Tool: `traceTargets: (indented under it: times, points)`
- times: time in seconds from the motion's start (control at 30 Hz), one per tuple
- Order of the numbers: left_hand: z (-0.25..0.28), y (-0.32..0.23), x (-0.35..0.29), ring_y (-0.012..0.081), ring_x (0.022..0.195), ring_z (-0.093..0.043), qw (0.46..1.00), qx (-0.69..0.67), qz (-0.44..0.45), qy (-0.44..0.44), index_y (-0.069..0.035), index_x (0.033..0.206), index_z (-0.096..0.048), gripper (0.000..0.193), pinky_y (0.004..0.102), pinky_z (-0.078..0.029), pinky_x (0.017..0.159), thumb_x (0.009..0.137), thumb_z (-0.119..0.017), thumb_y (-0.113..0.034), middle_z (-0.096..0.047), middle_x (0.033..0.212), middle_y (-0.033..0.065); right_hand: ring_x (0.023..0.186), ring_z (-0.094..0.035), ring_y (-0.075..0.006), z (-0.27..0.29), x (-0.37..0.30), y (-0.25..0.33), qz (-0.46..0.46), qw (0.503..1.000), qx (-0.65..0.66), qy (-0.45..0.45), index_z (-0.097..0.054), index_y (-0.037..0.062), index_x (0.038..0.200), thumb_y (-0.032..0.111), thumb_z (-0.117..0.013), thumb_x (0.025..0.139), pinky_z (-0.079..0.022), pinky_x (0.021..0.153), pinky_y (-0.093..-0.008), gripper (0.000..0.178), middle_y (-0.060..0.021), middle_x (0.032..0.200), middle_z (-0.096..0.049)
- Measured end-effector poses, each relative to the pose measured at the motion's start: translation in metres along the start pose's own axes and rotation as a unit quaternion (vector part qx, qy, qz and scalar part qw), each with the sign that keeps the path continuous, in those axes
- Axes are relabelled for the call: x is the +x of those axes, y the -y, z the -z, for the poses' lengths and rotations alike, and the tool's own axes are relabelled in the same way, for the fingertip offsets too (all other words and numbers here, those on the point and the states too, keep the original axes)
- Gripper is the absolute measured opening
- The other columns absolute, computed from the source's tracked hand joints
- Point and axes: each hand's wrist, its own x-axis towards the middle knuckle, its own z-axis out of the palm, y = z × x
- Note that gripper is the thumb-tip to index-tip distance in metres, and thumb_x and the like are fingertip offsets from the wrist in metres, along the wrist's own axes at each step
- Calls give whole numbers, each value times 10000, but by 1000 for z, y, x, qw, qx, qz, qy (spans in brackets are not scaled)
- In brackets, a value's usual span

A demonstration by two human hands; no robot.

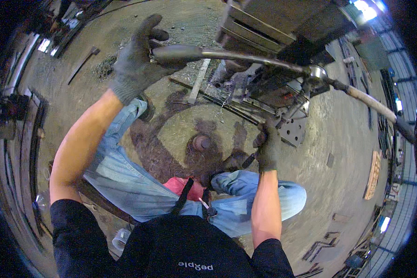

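Note:
My left hand, in a grey knit glove, presses its palm on the dark grip of a long metal lever. Its upper fingers stand out, apart from the grip. The lever runs right to the round hub of a machine. Close to the machine's near edge, my right hand, gloved too, is closed around a dark handle whose end sticks out at its left. What that handle joins is hidden by the glove. Beside this hand are a metal plate with holes and long flat bars.
Another lever arm reaches out from the hub to the right. Metal shavings and a pale flat strip lie below the left lever. A round stub stands on the floor between my legs. A hammer-like tool lies far left.

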Motion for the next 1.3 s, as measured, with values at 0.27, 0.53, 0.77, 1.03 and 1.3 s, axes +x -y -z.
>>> traceTargets:
  times: [0.27, 0.53, 0.77, 1.03, 1.3]
  points:
    - [-113, 113, -15, 385, 1119, -652, 812, 237, 139, 515, -71, 1233, -664, 583, 476, -499, 963, 887, -617, -538, -670, 1265, 199, 443, -426, -112, -11, -16, -4, -44, 999, -6, 7, -636, 88, 832, 467, -632, 976, -374, 451, -283, 406, 28, 528, -444]
    - [-271, 176, -63, 331, 1208, -595, 869, 25, 331, 366, -73, 1306, -629, 538, 439, -425, 1054, 938, -545, -457, -660, 1318, 122, 465, -406, -105, 7, -9, -29, -80, 992, -88, -53, -629, 84, 817, 462, -585, 993, -352, 468, -287, 420, 30, 528, -420]
    - [-324, 179, -86, 351, 1127, -624, 871, 96, 336, 345, -69, 1273, -634, 527, 468, -460, 966, 965, -515, -479, -677, 1242, 158, 445, -414, -110, 6, -12, -26, -37, 997, -59, -31, -639, 69, 867, 393, -586, 989, -356, 456, -281, 350, 10, 549, -459]
    - [-279, 168, -111, 374, 1034, -657, 934, 41, 338, 111, -65, 1236, -640, 527, 501, -499, 865, 995, -480, -504, -697, 1154, 200, 483, -464, -111, -5, -16, -13, -32, 994, -91, -44, -645, 69, 894, 367, -598, 968, -370, 486, -281, 310, -3, 574, -495]
    - [-267, 110, -109, 243, 730, -569, 950, -120, 267, 111, -72, 1035, -595, 343, 422, -462, 644, 1025, -500, -402, -614, 825, 122, 637, -510, -119, -6, -14, -17, 19, 989, -132, -61, -657, 59, 942, 443, -589, 969, -392, 614, -286, 391, -9, 685, -549]
